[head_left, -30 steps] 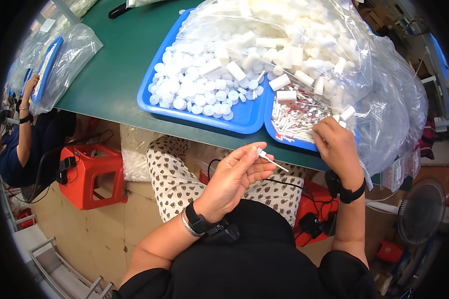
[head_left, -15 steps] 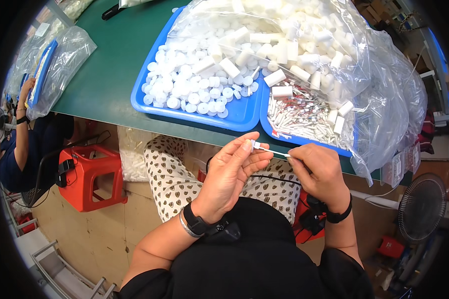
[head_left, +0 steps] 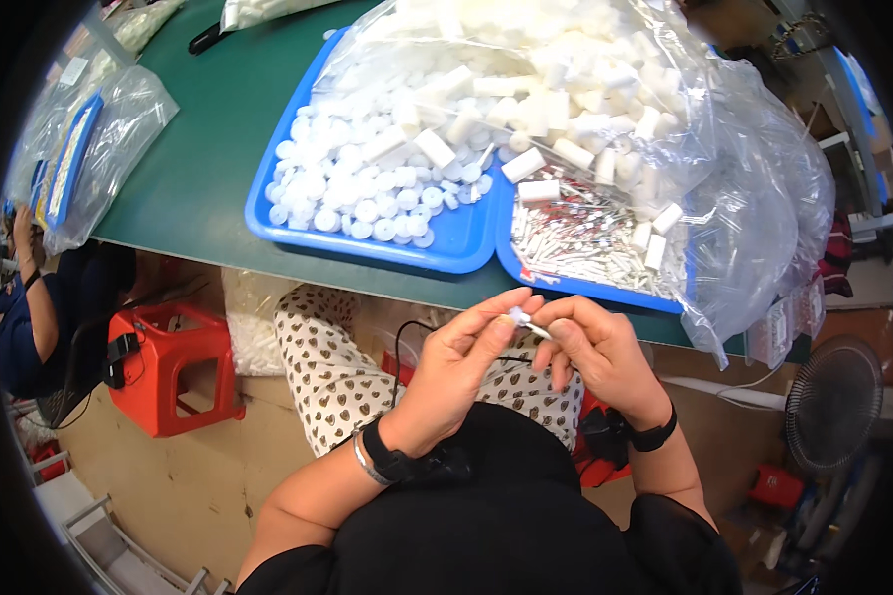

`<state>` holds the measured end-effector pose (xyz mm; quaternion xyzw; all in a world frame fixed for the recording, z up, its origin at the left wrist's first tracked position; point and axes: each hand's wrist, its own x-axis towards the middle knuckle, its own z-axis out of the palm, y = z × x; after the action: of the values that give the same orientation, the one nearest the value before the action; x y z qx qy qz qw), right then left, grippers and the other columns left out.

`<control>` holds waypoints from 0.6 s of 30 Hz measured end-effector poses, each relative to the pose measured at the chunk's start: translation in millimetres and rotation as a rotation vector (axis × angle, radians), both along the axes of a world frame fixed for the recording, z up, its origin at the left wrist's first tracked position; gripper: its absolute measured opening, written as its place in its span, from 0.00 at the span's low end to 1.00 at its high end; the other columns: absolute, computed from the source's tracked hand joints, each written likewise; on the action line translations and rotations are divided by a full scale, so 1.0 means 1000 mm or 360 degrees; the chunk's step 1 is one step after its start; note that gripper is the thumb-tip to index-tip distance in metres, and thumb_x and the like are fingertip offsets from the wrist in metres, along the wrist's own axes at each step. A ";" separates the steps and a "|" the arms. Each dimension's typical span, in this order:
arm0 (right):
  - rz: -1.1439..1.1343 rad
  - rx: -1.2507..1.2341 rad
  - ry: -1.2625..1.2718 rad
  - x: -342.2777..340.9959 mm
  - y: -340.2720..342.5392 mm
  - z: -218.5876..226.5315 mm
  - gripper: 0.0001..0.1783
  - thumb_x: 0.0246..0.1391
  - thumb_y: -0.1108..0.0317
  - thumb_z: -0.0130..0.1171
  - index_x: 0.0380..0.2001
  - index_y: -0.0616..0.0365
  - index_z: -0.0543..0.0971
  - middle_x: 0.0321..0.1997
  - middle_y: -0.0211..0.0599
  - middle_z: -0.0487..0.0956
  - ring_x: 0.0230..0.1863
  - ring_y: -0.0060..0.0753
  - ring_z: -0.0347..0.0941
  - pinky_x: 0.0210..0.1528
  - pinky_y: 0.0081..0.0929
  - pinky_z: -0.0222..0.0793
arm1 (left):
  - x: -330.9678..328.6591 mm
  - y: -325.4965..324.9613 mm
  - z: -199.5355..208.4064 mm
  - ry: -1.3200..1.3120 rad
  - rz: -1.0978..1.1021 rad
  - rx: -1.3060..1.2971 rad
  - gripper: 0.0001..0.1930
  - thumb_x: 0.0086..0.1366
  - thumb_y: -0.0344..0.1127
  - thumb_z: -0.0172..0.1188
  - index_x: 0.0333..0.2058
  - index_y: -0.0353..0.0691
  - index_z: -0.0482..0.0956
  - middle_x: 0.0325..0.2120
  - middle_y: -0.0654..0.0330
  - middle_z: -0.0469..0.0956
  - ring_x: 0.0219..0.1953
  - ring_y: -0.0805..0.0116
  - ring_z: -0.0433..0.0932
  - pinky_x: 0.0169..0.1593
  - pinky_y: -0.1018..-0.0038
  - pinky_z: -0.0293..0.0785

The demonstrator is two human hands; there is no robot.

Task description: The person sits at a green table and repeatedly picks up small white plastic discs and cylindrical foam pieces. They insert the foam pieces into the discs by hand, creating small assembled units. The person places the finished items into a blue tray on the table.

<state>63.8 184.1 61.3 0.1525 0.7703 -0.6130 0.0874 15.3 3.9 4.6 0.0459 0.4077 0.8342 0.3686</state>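
Observation:
Above my lap, just off the table's front edge, my left hand pinches a small white plastic cap between thumb and fingertips. My right hand is closed on a thin white stick that meets the cap. Whether the stick goes into the cap or only touches it, I cannot make out. A fine reddish line shows beside the left fingertips. Beyond my hands, a blue tray holds many translucent white discs, and the blue tray to its right holds many slim white pieces with reddish ends.
White cylinders spill from a large clear plastic bag over both trays. A dark marker lies on the green table. Left are a red stool and a co-worker's arm; a fan stands right.
My hands have come closer together, the right moving left toward the cap. Less of the stick shows between them. The whole view has shifted slightly.

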 end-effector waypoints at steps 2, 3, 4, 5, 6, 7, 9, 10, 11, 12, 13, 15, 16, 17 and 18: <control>-0.0140 0.0704 0.0338 0.000 0.015 -0.001 0.09 0.66 0.66 0.55 0.38 0.61 0.78 0.19 0.35 0.78 0.19 0.25 0.75 0.22 0.23 0.70 | -0.001 0.002 -0.001 -0.0020 0.0135 -0.0039 0.19 0.75 0.36 0.48 0.59 0.33 0.69 0.53 0.51 0.77 0.51 0.72 0.77 0.55 0.75 0.73; -0.0349 0.1387 0.0652 -0.003 0.037 -0.012 0.09 0.63 0.64 0.58 0.37 0.60 0.78 0.16 0.37 0.76 0.17 0.36 0.75 0.21 0.29 0.68 | -0.003 -0.001 -0.003 -0.0104 0.0111 0.0011 0.18 0.75 0.36 0.48 0.59 0.33 0.69 0.51 0.51 0.78 0.49 0.72 0.78 0.53 0.76 0.74; -0.0473 0.1695 0.0569 -0.005 0.054 -0.007 0.11 0.61 0.64 0.60 0.40 0.61 0.77 0.22 0.41 0.78 0.22 0.46 0.77 0.25 0.35 0.68 | -0.005 -0.004 -0.005 -0.0190 0.0086 0.0055 0.18 0.75 0.36 0.48 0.58 0.33 0.69 0.49 0.51 0.78 0.46 0.72 0.79 0.52 0.76 0.75; -0.0492 0.1906 0.0506 -0.006 0.069 -0.008 0.12 0.60 0.64 0.61 0.42 0.61 0.77 0.26 0.42 0.79 0.25 0.46 0.77 0.27 0.37 0.69 | -0.005 -0.002 -0.006 -0.0239 0.0048 0.0090 0.18 0.75 0.37 0.49 0.58 0.33 0.69 0.48 0.51 0.79 0.45 0.72 0.79 0.51 0.76 0.76; -0.0504 0.2106 0.0439 -0.006 0.079 -0.012 0.14 0.59 0.64 0.62 0.43 0.61 0.76 0.30 0.44 0.80 0.28 0.47 0.78 0.30 0.38 0.70 | -0.004 -0.003 -0.006 -0.0291 0.0018 0.0116 0.19 0.75 0.37 0.49 0.58 0.33 0.69 0.47 0.51 0.79 0.44 0.73 0.79 0.50 0.77 0.76; -0.0482 0.2097 0.0378 -0.007 0.085 -0.015 0.14 0.58 0.65 0.62 0.44 0.61 0.75 0.32 0.44 0.80 0.29 0.47 0.78 0.31 0.39 0.70 | -0.004 -0.003 -0.006 -0.0342 -0.0012 0.0141 0.19 0.75 0.38 0.49 0.58 0.32 0.69 0.46 0.52 0.79 0.43 0.73 0.80 0.49 0.77 0.77; -0.0434 0.2076 0.0260 -0.008 0.090 -0.021 0.15 0.57 0.65 0.63 0.45 0.60 0.75 0.36 0.45 0.80 0.32 0.48 0.78 0.33 0.41 0.70 | -0.001 -0.002 -0.007 -0.0303 -0.0045 0.0111 0.20 0.75 0.39 0.49 0.58 0.31 0.69 0.46 0.52 0.79 0.42 0.73 0.79 0.48 0.77 0.77; -0.0487 0.1972 0.0259 -0.008 0.090 -0.021 0.15 0.57 0.66 0.62 0.45 0.61 0.75 0.36 0.44 0.80 0.32 0.47 0.79 0.33 0.39 0.70 | -0.001 -0.002 -0.007 -0.0283 -0.0061 0.0096 0.20 0.75 0.39 0.49 0.59 0.31 0.68 0.45 0.52 0.79 0.42 0.73 0.79 0.47 0.77 0.77; -0.0539 0.1867 0.0259 -0.007 0.089 -0.022 0.15 0.58 0.67 0.62 0.45 0.61 0.74 0.36 0.44 0.81 0.32 0.46 0.79 0.33 0.38 0.71 | -0.002 -0.003 -0.006 -0.0287 -0.0052 0.0094 0.21 0.75 0.40 0.49 0.59 0.31 0.68 0.45 0.53 0.79 0.42 0.74 0.79 0.48 0.77 0.77; -0.0590 0.1757 0.0262 -0.008 0.088 -0.022 0.14 0.58 0.67 0.62 0.44 0.61 0.74 0.36 0.43 0.81 0.32 0.45 0.79 0.33 0.37 0.71 | -0.004 -0.005 -0.005 -0.0286 -0.0042 0.0089 0.21 0.75 0.40 0.49 0.60 0.31 0.68 0.45 0.53 0.79 0.42 0.74 0.78 0.49 0.76 0.76; -0.0606 0.1673 0.0327 -0.007 0.088 -0.021 0.14 0.58 0.68 0.61 0.44 0.62 0.74 0.35 0.43 0.81 0.31 0.44 0.79 0.33 0.35 0.71 | -0.006 -0.006 -0.003 -0.0285 -0.0032 0.0084 0.22 0.75 0.40 0.49 0.60 0.31 0.68 0.45 0.54 0.79 0.41 0.74 0.78 0.49 0.76 0.76; -0.0634 0.1501 0.0462 -0.003 0.088 -0.017 0.12 0.59 0.69 0.60 0.44 0.63 0.74 0.32 0.43 0.81 0.30 0.40 0.80 0.32 0.32 0.71 | -0.008 -0.009 0.002 -0.0285 0.0004 0.0112 0.22 0.75 0.40 0.49 0.61 0.31 0.67 0.45 0.54 0.79 0.42 0.74 0.78 0.49 0.76 0.76; -0.0612 0.1355 0.0465 -0.003 0.080 -0.011 0.12 0.59 0.70 0.59 0.44 0.63 0.74 0.31 0.43 0.81 0.28 0.38 0.80 0.31 0.31 0.71 | -0.009 -0.009 0.004 -0.0285 0.0024 0.0127 0.22 0.75 0.40 0.49 0.61 0.31 0.66 0.45 0.54 0.79 0.42 0.74 0.78 0.50 0.75 0.76; -0.0589 0.1209 0.0467 -0.003 0.065 -0.001 0.11 0.59 0.70 0.59 0.43 0.63 0.74 0.29 0.42 0.81 0.27 0.36 0.79 0.30 0.30 0.71 | -0.011 -0.011 0.005 -0.0253 0.0010 0.0153 0.22 0.75 0.40 0.49 0.61 0.31 0.67 0.46 0.54 0.79 0.42 0.74 0.78 0.50 0.75 0.76; -0.0563 0.1067 0.0467 -0.002 0.052 0.003 0.11 0.60 0.71 0.58 0.43 0.63 0.73 0.27 0.42 0.80 0.26 0.34 0.79 0.29 0.29 0.71 | -0.012 -0.012 0.004 -0.0224 -0.0006 0.0183 0.22 0.76 0.39 0.49 0.61 0.32 0.67 0.46 0.53 0.79 0.43 0.74 0.78 0.50 0.75 0.76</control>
<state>61.8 235.8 63.8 0.2135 0.8937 -0.3487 -0.1848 3.3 -8.2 8.9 0.0091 0.3321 0.8568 0.3945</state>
